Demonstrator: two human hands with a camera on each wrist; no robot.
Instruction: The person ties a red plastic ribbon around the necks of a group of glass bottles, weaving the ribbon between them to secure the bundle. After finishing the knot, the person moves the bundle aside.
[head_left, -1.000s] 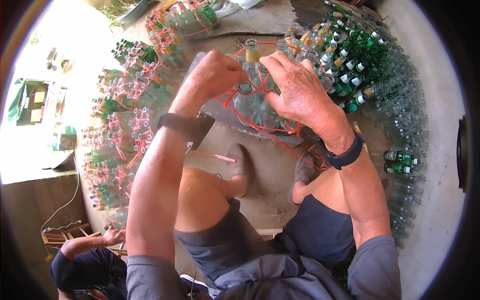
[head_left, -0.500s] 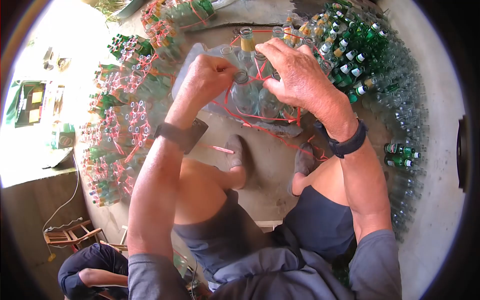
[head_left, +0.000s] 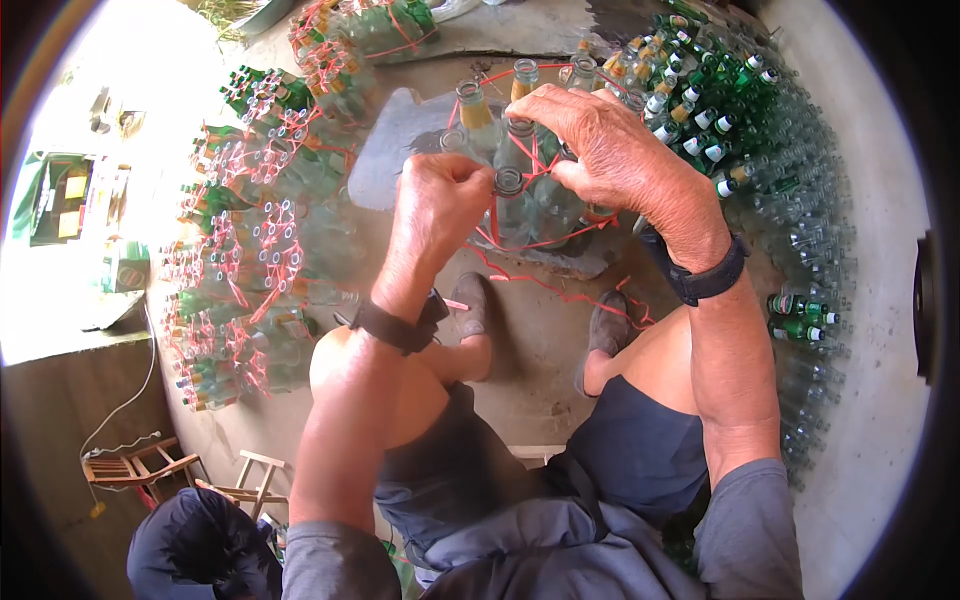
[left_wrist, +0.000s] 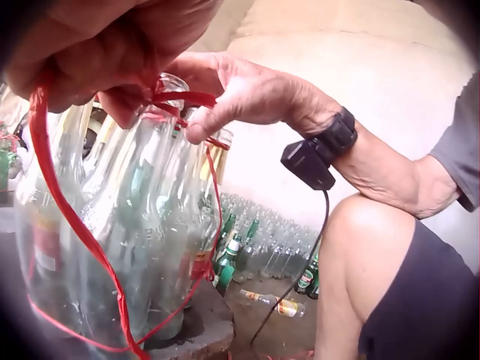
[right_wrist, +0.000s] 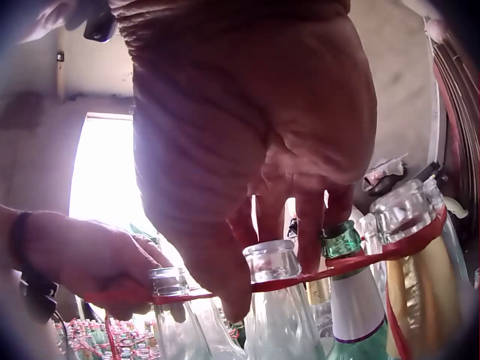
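Note:
Several clear glass bottles (head_left: 515, 215) stand upright in a tight cluster, with red plastic strip (head_left: 530, 243) looped round their necks and lower sides. At the near left neck, my left hand (head_left: 437, 205) pinches the strip between curled fingers and thumb; a length of it (left_wrist: 82, 232) hangs down the bottles in the left wrist view. My right hand (head_left: 625, 150) reaches over the cluster, its fingers and thumb bent round a bottle neck (right_wrist: 271, 259) in the middle. Along the necks the strip runs taut past my right thumb. One neck (right_wrist: 341, 241) is green.
A grey slab (head_left: 390, 155) lies under the cluster. Strip-tied bottle bundles (head_left: 235, 250) crowd the left. Loose green bottles (head_left: 725, 90) and clear ones (head_left: 800, 240) line the right wall. Wooden stools (head_left: 150, 467) and another person's dark clothing (head_left: 205, 550) appear lower left.
My left hand has come nearer my body, and the bottle necks have shifted toward me and slightly right. My right hand stays over them. The other person at lower left has changed posture.

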